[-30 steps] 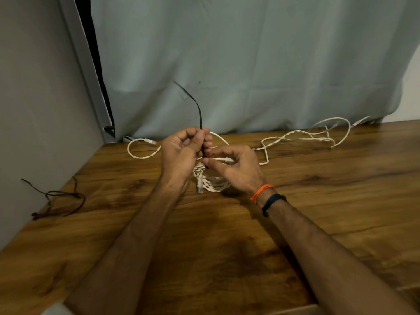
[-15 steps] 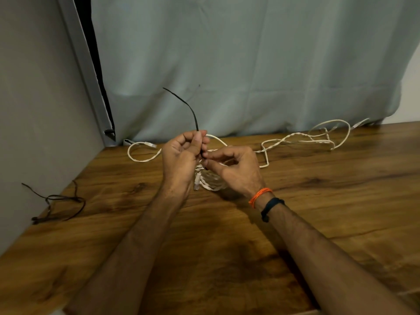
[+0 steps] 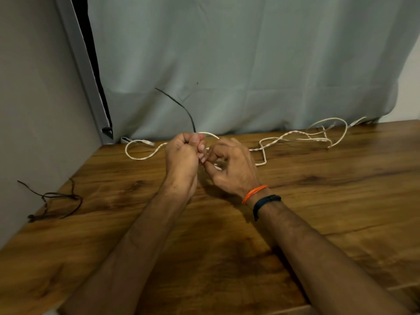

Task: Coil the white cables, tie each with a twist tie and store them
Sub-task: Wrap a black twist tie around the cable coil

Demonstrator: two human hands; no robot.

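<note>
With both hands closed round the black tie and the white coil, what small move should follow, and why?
Probably one more twist of the black twist tie round the bundle. The left hand grips the tie, whose long free end sticks up, and the right hand pinches the white coil, mostly hidden between the hands. A second white cable lies loose on the table.

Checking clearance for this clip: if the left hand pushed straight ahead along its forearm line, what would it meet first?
Probably the white cable on the table, then the curtain; depth is uncertain. The left hand grips a black twist tie.
</note>
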